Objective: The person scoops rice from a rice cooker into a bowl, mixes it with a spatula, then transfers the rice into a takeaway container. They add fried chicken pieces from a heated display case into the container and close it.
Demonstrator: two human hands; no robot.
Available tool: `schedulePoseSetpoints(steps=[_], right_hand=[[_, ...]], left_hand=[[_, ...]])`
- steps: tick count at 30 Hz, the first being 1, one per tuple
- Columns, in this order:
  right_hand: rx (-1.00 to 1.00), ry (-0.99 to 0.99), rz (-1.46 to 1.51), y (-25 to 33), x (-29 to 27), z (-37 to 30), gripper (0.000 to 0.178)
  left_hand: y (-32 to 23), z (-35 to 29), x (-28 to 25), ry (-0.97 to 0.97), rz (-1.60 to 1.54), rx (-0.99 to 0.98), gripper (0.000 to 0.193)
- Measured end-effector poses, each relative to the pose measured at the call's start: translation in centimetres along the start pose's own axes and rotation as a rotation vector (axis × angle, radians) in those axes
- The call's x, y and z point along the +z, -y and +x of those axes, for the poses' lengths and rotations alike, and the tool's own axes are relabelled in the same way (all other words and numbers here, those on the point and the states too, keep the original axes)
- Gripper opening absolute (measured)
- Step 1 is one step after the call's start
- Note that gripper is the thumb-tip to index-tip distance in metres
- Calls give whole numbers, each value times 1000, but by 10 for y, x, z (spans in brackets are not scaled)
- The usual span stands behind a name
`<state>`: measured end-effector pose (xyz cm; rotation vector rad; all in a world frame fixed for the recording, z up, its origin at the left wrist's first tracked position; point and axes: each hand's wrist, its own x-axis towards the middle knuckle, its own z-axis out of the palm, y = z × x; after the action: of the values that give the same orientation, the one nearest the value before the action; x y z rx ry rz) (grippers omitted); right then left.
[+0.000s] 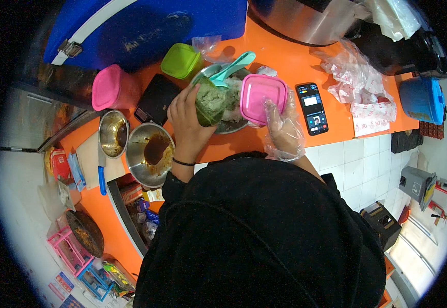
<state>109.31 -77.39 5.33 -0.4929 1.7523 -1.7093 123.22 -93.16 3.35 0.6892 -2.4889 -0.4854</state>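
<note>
Tilted over a metal bowl [227, 127], a green tub [208, 114] with pale, grainy-looking contents is in the grip of my bare left hand [186, 117]. My right hand [284, 131], in a clear plastic glove, holds a pink square-lidded tub [263, 98] at the bowl's right side; whether a full body sits under its lid is hidden. Whitish loose food [232, 100] lies in the bowl, partly covered by both tubs. A turquoise spoon [237, 65] leans in the bowl, its handle pointing up to the right.
Around the orange counter [285, 54] stand a lime-green tub [178, 60], a pink tub [111, 87], a black scale [157, 97] and two steel bowls with brown residue [150, 154]. A blue-handled knife [101, 174] lies left. A phone [312, 109] and crumpled plastic [359, 79] lie right.
</note>
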Motion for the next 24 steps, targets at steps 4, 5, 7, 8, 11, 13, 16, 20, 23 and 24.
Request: schedulePoseSetpoints(steps=[4, 5, 7, 8, 11, 13, 16, 20, 23, 24], right_hand=[[9, 272, -489, -4, -4, 1, 61], [42, 159, -336, -6, -5, 0, 57], [63, -36, -29, -5, -6, -1, 49], [87, 1, -172, -5, -6, -1, 50], [55, 98, -294, -1, -4, 0, 54], [44, 67, 13, 1, -1, 1, 57], [-70, 146, -390, 0, 2, 2, 58], [61, 122, -214, -1, 6, 2, 58], [50, 228, -406, 2, 8, 1, 59], [82, 196, -320, 3, 8, 2, 59]], left_hand=[[4, -2, 4, -11, -32, -7, 85], [5, -3, 5, -32, -49, -3, 85], [7, -4, 6, -54, -77, -10, 84], [8, -6, 6, -49, -88, -20, 84], [9, -9, 6, -50, -99, -28, 83], [10, -10, 7, -72, -109, -27, 82], [10, -13, 6, -105, -99, -41, 81], [13, -16, 3, -134, -93, -40, 81], [14, -19, 2, -121, -106, -60, 83], [14, -19, 2, -107, -107, -57, 83]])
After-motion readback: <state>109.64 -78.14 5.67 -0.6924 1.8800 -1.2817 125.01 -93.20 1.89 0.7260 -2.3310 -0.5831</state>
